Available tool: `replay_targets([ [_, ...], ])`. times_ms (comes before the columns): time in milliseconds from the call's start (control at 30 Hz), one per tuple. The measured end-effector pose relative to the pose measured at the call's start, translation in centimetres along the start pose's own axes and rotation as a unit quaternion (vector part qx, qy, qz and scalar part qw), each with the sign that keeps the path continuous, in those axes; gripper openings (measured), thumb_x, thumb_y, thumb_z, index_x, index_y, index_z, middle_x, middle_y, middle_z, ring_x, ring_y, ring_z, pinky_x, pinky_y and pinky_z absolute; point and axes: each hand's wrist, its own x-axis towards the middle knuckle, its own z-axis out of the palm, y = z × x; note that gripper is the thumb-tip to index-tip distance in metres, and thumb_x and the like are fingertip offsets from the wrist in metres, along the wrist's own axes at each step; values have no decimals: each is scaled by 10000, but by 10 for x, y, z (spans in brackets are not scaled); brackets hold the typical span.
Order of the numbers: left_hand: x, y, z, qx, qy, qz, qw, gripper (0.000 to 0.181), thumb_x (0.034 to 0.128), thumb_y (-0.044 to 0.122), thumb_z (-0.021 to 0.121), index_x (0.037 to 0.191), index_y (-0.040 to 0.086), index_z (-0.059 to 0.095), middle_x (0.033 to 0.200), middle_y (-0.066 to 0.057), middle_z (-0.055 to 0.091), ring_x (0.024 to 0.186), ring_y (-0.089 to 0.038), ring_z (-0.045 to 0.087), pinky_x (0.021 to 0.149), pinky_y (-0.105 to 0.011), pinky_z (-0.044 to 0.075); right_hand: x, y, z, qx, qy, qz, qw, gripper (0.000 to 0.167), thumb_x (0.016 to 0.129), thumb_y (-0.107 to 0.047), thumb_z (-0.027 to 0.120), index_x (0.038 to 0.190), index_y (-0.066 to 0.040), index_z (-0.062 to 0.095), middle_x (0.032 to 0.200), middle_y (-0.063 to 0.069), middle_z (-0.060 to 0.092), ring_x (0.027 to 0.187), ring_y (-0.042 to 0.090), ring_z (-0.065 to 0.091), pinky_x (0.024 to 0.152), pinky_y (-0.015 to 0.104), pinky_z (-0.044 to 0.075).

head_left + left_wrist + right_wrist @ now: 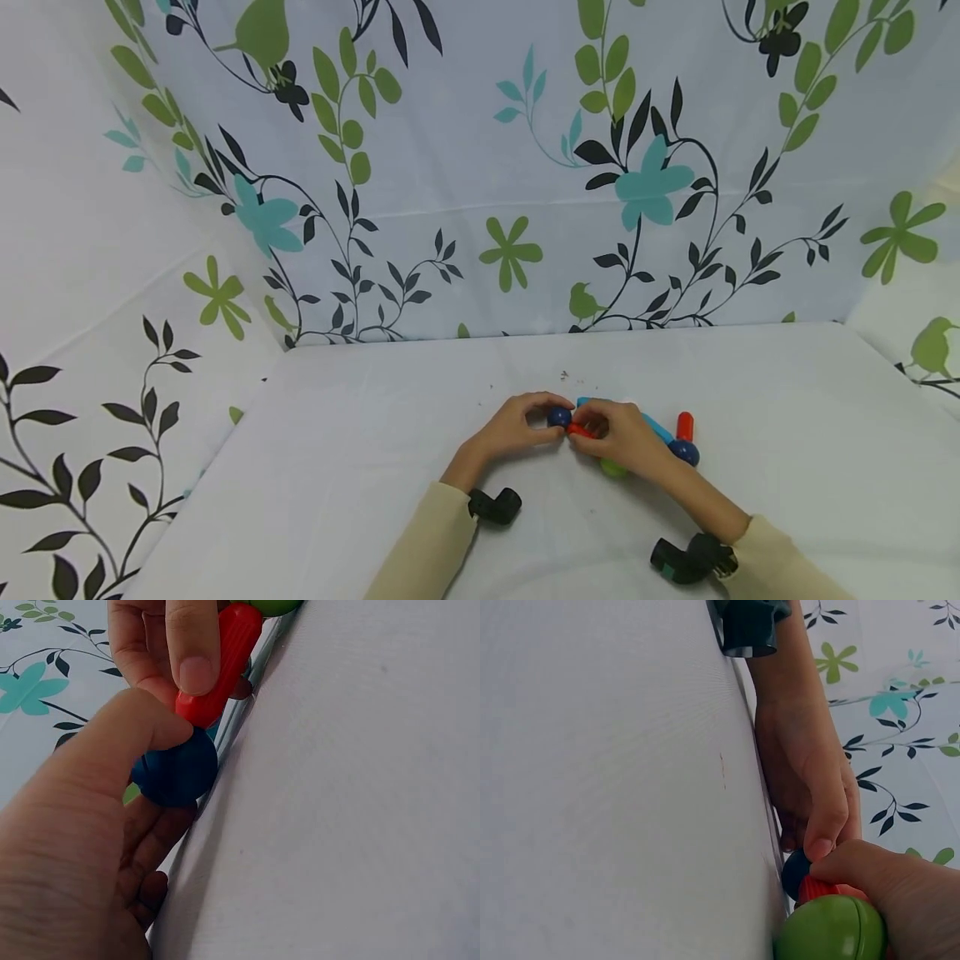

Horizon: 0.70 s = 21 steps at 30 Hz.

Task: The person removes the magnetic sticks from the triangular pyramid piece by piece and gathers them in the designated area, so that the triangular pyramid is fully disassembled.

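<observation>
My left hand point(510, 427) pinches a dark blue ball point(558, 417) between thumb and fingers, low over the white table. A short red ribbed rod point(581, 431) is gripped by my right hand point(628, 435). In the left wrist view the rod point(238, 641) meets the blue ball point(184, 772) at one end, and a green ball lies at its other end. That green ball point(829, 930) shows large in the right wrist view, close by the right thumb. Fingers hide part of the rod in all views.
Just beyond the right hand lie a light blue rod point(657, 427), a second dark blue ball point(684, 452) and another red rod point(685, 426) touching it. A further light blue end point(582, 402) peeks out behind the fingers. Leaf-patterned cloth point(435, 208) hangs behind the table point(360, 467).
</observation>
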Motion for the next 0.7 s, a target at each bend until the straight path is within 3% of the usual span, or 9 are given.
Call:
replay_targets([
  [267,-1,2,-2,83,69,-95,9999,387,887,185,720,1263,128,649,1278,-17,639,1206,-131,548,1053,-297,398,0,-1,1,73,-31,-31,10000,136,843,-103,748,949,-51,679,842,-16,672,740,79,602,676,234,542],
  [700,0,1,0,29,281,-214,9994,371,862,225,758,1214,138,682,1191,20,677,1086,-48,571,985,-253,436,0,-4,-1,60,-49,21,10000,125,842,-93,749,941,-50,683,829,-16,676,738,98,618,680,236,546],
])
